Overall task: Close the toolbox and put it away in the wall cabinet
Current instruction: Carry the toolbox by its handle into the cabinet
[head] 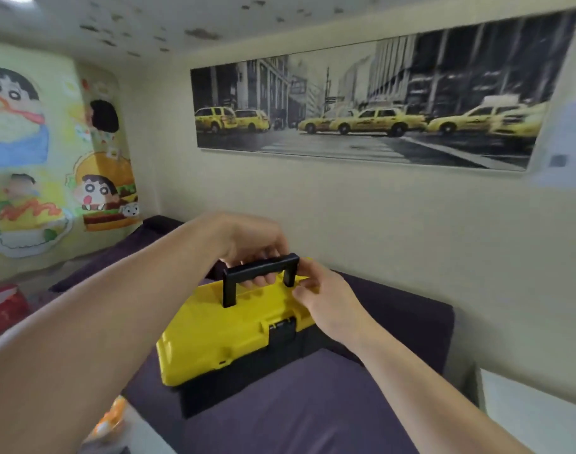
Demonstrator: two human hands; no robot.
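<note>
The toolbox (214,332) has a yellow lid and a black base and stands on a dark purple cushion. Its lid is down and the black front latch (281,330) lies over the seam. The black handle (260,273) stands upright on the lid. My left hand (250,240) reaches over from the left with its fingers curled around the handle's bar. My right hand (319,296) rests at the right end of the lid beside the handle's post, fingers bent and touching the yellow plastic. No wall cabinet is in view.
The purple sofa cushion (313,404) runs along a cream wall carrying a long taxi picture (368,103). Cartoon posters (106,165) cover the left wall. A red item (1,309) sits far left, a white surface (535,411) at lower right.
</note>
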